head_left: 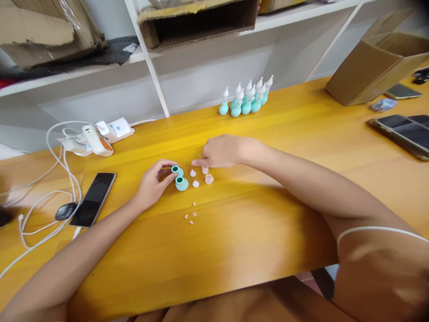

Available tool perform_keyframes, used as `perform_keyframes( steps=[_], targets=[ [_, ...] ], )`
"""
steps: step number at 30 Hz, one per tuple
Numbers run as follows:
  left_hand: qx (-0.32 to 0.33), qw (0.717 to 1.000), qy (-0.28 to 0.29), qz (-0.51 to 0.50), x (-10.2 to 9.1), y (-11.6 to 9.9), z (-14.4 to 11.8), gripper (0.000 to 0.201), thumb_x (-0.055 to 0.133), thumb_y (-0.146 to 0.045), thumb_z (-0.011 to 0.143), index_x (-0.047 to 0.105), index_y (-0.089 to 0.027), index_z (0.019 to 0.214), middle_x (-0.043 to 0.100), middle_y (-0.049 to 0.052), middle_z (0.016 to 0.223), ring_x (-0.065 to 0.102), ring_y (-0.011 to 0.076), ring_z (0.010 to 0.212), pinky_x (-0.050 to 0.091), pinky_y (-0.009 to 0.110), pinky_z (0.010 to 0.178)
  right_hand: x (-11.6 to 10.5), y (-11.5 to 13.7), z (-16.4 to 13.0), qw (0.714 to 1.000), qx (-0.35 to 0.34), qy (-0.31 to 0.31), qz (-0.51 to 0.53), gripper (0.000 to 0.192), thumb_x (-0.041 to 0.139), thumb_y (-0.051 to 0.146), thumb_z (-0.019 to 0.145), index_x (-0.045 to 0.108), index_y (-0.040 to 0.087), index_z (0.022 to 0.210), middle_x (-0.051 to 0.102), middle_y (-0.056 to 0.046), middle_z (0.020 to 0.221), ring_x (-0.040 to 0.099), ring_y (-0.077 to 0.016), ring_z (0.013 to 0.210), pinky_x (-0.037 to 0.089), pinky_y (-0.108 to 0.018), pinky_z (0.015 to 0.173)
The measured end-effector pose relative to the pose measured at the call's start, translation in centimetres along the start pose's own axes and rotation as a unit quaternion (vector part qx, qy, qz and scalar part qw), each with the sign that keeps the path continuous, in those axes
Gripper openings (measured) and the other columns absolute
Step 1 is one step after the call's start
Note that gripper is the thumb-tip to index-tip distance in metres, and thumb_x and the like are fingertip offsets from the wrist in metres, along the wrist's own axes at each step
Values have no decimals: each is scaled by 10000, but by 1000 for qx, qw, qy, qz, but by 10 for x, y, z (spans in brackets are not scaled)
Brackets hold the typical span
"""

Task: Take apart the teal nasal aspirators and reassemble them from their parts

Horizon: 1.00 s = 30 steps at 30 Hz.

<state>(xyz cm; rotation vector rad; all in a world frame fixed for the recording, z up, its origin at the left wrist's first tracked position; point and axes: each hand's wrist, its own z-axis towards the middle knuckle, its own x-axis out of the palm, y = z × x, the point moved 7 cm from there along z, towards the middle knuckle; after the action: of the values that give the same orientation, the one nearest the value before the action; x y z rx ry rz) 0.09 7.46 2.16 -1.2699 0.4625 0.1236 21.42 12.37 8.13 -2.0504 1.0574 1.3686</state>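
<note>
Resting on the yellow table (254, 232), the left hand (152, 182) curls loosely around a teal bulb (175, 169), thumb and fingertips closed on it so its open mouth faces up. A 2nd teal bulb (181, 183) stands just beside it at 5 o'clock, free of the fingers. The right hand (221, 152) lies palm down, index finger stretched to 9 o'clock, tip touching or nearly touching a small white cap (205, 170); nothing is gripped. Loose white caps (196, 183) sit between the hands, likely spread for easy picking. Tiny pale pieces (191, 218) lie at 6 o'clock. Finished teal-and-white bulbs (246, 100) stand grouped at 12 o'clock, well apart. A phone (94, 199) lies at 9 o'clock.
</note>
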Motion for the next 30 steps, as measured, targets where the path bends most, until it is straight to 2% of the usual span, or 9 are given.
perform_keyframes(
  steps=[2, 4, 7, 10, 14, 19, 24, 28, 30],
  targets=[
    [-6, 1000, 2, 2, 0, 2, -1, 340, 780, -436, 1011, 724, -212, 1261, 742, 111, 1318, 735, 251, 1220, 611, 455, 1137, -12, -19, -1, 999, 14, -42, 9, 762, 331, 663, 1156, 852, 108, 1190, 804, -226, 1196, 753, -351, 1078, 463, -372, 862],
    [-16, 1000, 0, -1, 0, 4, -1, 373, 767, -469, 1016, 707, -210, 1279, 743, 120, 1344, 738, 256, 1225, 614, 448, 1126, -27, -50, 0, 991, 41, -127, 20, 667, 351, 561, 1172, 819, 93, 1253, 783, -226, 1271, 728, -331, 1109, 451, -365, 896],
    [-20, 1000, 3, 4, -1, 1, -2, 390, 688, -511, 1066, 687, -199, 1300, 744, 131, 1365, 738, 254, 1223, 613, 418, 1094, -47, -108, 2, 943, 95, -316, 51, 481, 384, 290, 1154, 718, 92, 1439, 684, -236, 1491, 700, -270, 1113, 432, -361, 906],
    [-13, 1000, 10, 26, -3, -5, -2, 400, 569, -527, 1128, 684, -191, 1310, 750, 130, 1362, 715, 257, 1260, 582, 413, 1116, -44, -159, 10, 899, 130, -407, 93, 492, 373, 250, 1151, 682, 29, 1462, 516, -301, 1664, 687, -209, 1168, 423, -349, 934],
    [-10, 999, 8, 48, -4, -9, -3, 419, 513, -539, 1145, 692, -194, 1304, 759, 118, 1341, 693, 269, 1276, 549, 426, 1136, -29, -203, 20, 878, 171, -424, 141, 503, 395, 175, 1123, 630, 99, 1561, 411, -234, 1770, 594, -273, 1406, 421, -377, 1118],
    [-7, 999, 6, 52, -5, -8, -3, 420, 514, -541, 1142, 698, -197, 1300, 757, 112, 1332, 688, 272, 1264, 536, 435, 1128, -22, -228, 23, 879, 171, -416, 157, 502, 411, 184, 1054, 761, 150, 1411, 697, -155, 1511, 632, -303, 1400, 457, -440, 1238],
    [-7, 998, 4, 56, -5, -9, -3, 413, 497, -531, 1142, 701, -203, 1290, 751, 111, 1331, 682, 280, 1272, 538, 449, 1131, -29, -229, 16, 881, 165, -408, 175, 474, 417, 264, 1067, 809, 151, 1310, 817, -159, 1219, 767, -331, 1182, 546, -461, 1130],
    [-7, 998, -11, 56, -7, -9, -2, 407, 498, -527, 1139, 698, -204, 1283, 751, 113, 1329, 685, 281, 1268, 540, 457, 1127, -48, -215, -1, 877, 159, -428, 152, 444, 430, 262, 1085, 836, 138, 1215, 834, -136, 1067, 772, -293, 1089, 539, -444, 1137],
    [-9, 998, -12, 55, -7, -9, -2, 405, 500, -526, 1138, 697, -202, 1280, 750, 114, 1327, 687, 278, 1264, 538, 458, 1125, -52, -209, -3, 888, 143, -415, 138, 437, 442, 255, 1084, 844, 115, 1179, 831, -146, 1036, 758, -278, 1066, 526, -434, 1143]
  ],
)
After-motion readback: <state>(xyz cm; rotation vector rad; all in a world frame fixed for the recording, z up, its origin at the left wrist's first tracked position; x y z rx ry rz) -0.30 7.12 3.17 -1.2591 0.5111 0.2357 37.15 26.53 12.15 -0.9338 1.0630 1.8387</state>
